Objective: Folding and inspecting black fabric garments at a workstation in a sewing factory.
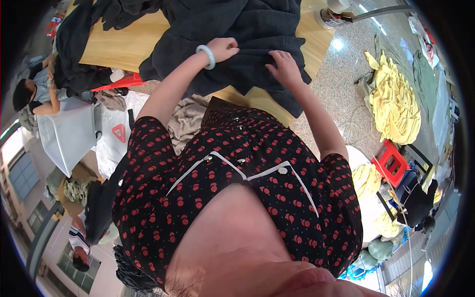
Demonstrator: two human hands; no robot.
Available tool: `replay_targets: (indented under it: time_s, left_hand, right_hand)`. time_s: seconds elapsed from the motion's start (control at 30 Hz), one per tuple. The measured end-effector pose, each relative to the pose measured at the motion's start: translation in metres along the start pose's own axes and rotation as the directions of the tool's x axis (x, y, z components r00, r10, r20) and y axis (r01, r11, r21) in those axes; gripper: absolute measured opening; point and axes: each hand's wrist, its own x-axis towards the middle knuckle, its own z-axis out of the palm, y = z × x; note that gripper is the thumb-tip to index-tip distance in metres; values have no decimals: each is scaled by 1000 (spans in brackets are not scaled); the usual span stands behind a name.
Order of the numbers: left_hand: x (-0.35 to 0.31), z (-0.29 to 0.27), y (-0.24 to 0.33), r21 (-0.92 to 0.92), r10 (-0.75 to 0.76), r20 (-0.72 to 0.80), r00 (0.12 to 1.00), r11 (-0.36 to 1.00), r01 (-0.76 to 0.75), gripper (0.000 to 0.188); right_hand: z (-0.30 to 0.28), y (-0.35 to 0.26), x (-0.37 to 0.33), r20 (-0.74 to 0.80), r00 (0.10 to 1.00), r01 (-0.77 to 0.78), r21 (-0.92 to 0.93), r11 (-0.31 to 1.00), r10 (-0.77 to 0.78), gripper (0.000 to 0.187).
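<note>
A black garment (247, 29) with visible seams and folds is spread over the wooden table in front of me; its exact kind I cannot make out. My left hand (223, 50), with a pale bangle (207, 57) on the wrist, has its fingers curled in on the cloth. Farther right, my right hand (286, 70) lies on the same garment, fingers stretched forward and thumb apart. The garment's near edge hangs over the table's front edge, more so at the right.
More dark cloth lies on the table (123, 44) at the left. A can (330, 19) stands at the far right corner. Yellow cloth (396, 99) is heaped on the speckled floor, near a red stool (391, 161). Left, a person (37, 91) sits beside a white bin (69, 131).
</note>
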Motion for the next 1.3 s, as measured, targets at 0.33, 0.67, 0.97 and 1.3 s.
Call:
replay_targets:
  time_s: [0.33, 0.67, 0.97, 1.3]
  left_hand:
    - [44, 38, 56, 142, -13, 172, 985, 990, -12, 27]
    - [34, 42, 69, 303, -10, 212, 977, 951, -56, 30]
    - [43, 49, 47, -2, -15, 171, 985, 1000, 16, 30]
    - [45, 46, 49, -227, -100, 163, 982, 964, 136, 26]
  right_hand:
    - [6, -2, -7, -5, 996, 84, -104, 991, -85, 21]
    - [1, -8, -17, -62, 991, 116, -26, 993, -118, 8]
    - [5, -15, -15, -105, 994, 26, 73, 997, -19, 12]
    - [4, -20, -6, -117, 979, -144, 179, 973, 167, 16]
